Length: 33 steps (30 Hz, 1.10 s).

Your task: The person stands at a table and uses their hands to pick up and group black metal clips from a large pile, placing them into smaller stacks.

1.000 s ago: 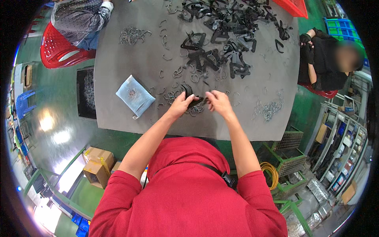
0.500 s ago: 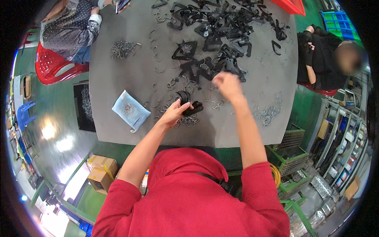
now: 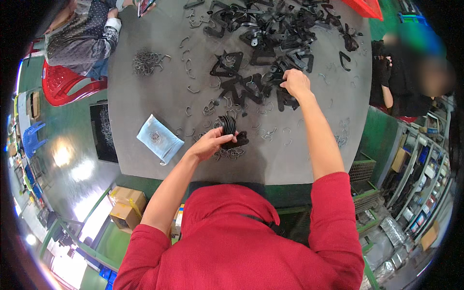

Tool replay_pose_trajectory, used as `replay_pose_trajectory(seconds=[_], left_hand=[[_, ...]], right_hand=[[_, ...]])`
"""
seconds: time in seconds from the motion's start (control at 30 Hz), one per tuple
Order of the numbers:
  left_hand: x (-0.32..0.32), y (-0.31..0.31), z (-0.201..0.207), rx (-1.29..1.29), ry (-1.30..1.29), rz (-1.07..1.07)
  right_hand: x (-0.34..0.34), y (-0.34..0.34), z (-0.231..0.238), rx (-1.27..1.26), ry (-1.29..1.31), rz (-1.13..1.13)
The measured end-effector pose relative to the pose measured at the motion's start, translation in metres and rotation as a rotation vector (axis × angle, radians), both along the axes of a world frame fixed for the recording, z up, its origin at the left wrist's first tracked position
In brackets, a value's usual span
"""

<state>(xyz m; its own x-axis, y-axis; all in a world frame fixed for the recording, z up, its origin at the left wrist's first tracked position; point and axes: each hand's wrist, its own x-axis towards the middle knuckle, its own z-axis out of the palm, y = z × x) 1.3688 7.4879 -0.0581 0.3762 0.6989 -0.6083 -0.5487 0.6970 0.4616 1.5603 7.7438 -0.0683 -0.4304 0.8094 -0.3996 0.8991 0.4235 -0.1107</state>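
A stack of black plastic triangular pieces [image 3: 226,124] is gripped between the thumb and fingers of my left hand [image 3: 208,145], low over the near middle of the table. Just under that hand lie more black pieces [image 3: 240,139] and a heap of bent wire hooks [image 3: 230,153]. Farther off to the right, my right hand [image 3: 297,83] reaches into the large pile of black triangular pieces [image 3: 273,31]. Its fingers are pinched together on a piece at the pile's near edge, partly hidden by the hand.
A light blue pouch [image 3: 159,140] lies at the left, with a clump of wire hooks [image 3: 146,62] beyond it. Loose hooks [image 3: 342,133] are scattered at the right. A red basket [image 3: 366,7] stands at the far right. People sit at both sides, one in a patterned sleeve [image 3: 89,46].
My right hand has moved away from me and slightly right, onto the pile of black pieces. My left hand still holds the stack in nearly the same place. The view has shifted slightly.
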Motion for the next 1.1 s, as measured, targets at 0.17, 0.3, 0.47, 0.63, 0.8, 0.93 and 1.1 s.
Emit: replay_pose_trajectory(seconds=[0.17, 0.3, 0.47, 0.63, 0.8, 0.93, 1.1], left_hand=[[0.020, 0.004, 0.010, -0.037, 0.024, 0.187], [0.050, 0.006, 0.008, 0.042, 0.058, 0.451], [0.068, 0.012, 0.032, -0.021, -0.122, 0.584], [0.072, 0.009, 0.065, -0.010, -0.284, 0.557], [0.064, -0.008, 0.054, 0.094, -0.118, 0.563], [0.049, -0.020, 0.054, 0.086, -0.067, 0.512], [0.037, -0.031, 0.042, 0.180, -0.022, 0.360]], right_hand=[[0.012, -0.057, 0.036, 0.112, 0.337, -0.127], [0.003, -0.121, 0.065, 0.411, 0.594, -0.054], [-0.012, -0.189, 0.092, 0.499, 0.630, 0.039], [-0.004, -0.224, 0.090, 0.547, 0.723, 0.189], [-0.004, -0.234, 0.098, 0.420, 0.815, 0.240], [0.006, -0.240, 0.106, 0.259, 0.930, -0.027], [0.017, -0.220, 0.078, -0.607, 1.170, -0.860]])
